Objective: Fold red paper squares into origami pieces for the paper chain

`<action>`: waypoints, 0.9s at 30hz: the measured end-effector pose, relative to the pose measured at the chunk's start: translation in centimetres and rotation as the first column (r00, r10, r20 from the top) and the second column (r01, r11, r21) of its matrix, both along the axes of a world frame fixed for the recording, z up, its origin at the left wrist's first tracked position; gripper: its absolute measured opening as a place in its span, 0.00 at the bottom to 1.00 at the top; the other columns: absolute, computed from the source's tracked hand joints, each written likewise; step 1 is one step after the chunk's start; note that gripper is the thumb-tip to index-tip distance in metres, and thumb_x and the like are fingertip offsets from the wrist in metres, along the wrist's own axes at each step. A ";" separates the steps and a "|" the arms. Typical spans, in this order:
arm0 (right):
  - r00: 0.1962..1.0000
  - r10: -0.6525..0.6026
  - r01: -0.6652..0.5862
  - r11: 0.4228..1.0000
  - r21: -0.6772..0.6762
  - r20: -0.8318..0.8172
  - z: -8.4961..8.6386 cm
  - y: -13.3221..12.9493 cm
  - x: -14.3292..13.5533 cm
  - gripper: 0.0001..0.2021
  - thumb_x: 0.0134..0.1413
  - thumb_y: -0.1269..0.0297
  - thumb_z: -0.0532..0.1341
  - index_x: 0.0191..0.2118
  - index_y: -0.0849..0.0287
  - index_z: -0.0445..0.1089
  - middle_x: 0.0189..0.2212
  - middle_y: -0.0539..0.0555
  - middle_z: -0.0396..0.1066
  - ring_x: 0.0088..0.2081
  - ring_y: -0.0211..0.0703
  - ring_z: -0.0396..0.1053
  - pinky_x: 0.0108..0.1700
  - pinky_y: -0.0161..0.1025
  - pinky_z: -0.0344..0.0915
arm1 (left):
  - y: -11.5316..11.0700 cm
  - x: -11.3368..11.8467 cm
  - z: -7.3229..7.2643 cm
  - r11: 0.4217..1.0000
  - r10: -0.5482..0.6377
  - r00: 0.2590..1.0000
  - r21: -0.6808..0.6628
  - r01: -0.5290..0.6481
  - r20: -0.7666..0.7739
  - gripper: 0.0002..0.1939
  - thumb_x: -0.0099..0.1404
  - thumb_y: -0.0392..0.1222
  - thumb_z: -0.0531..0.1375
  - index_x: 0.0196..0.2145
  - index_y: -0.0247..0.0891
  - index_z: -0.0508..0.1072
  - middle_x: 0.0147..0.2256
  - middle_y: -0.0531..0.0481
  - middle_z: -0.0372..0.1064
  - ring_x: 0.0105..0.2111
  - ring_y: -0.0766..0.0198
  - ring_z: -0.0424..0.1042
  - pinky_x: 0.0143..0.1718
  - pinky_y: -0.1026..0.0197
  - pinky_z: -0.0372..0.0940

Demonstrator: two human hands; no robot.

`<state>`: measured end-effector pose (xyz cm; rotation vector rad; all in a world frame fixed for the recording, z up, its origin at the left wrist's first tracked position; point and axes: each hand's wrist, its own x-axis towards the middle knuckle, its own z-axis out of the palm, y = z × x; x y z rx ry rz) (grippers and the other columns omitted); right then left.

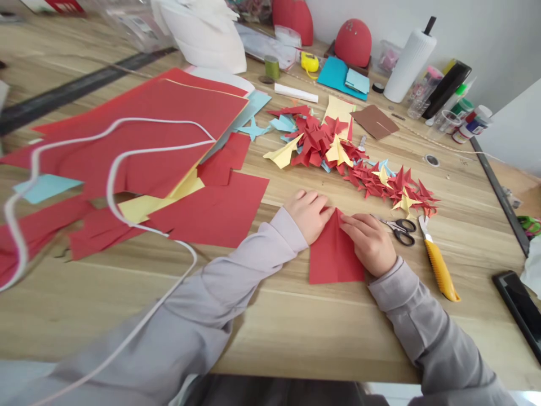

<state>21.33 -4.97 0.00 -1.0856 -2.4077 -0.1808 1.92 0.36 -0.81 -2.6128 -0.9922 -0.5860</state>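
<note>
Your left hand (308, 217): fingers bent, close together, touching upper-left edge of red paper (332, 262). Your right hand (372, 242): fingers together on its upper-right edge. Can't tell if either pinches. Paper's on table (296, 338) before you, scissors (396, 226) beside right hand.

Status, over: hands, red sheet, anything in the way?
Left hand, right hand: both on red sheet, far end. Sheet on table, lengthwise crease showing. Scissors beside right hand; only hands seen over sheet.
</note>
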 end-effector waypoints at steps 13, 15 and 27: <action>0.993 0.014 -0.022 0.997 0.075 0.115 0.5 -0.1 -0.3 0.13 0.58 0.77 0.51 0.40 0.61 0.72 0.43 0.55 0.74 0.44 0.45 0.66 0.41 0.43 0.61 | 0.3 0.0 -0.8 1.000 0.019 0.999 -0.023 -0.019 0.025 0.14 0.65 0.39 0.50 0.41 0.41 0.74 0.36 0.44 0.68 0.36 0.56 0.61 0.34 0.54 0.51; 0.992 0.019 -0.029 0.997 0.075 0.126 0.6 -0.1 -0.3 0.13 0.58 0.77 0.51 0.40 0.61 0.72 0.43 0.55 0.74 0.44 0.45 0.66 0.41 0.43 0.60 | 0.2 0.0 -0.7 1.000 0.023 1.000 -0.018 -0.023 0.019 0.14 0.64 0.39 0.51 0.41 0.42 0.74 0.36 0.44 0.69 0.37 0.56 0.61 0.34 0.53 0.51; 0.995 0.005 -0.009 0.999 0.039 0.103 0.5 -0.1 -0.3 0.13 0.58 0.76 0.51 0.40 0.60 0.72 0.43 0.54 0.74 0.44 0.44 0.66 0.42 0.43 0.60 | 0.0 0.0 0.1 0.997 0.029 1.000 -0.067 -0.029 -0.011 0.14 0.65 0.39 0.51 0.42 0.41 0.74 0.38 0.44 0.69 0.37 0.56 0.61 0.35 0.54 0.51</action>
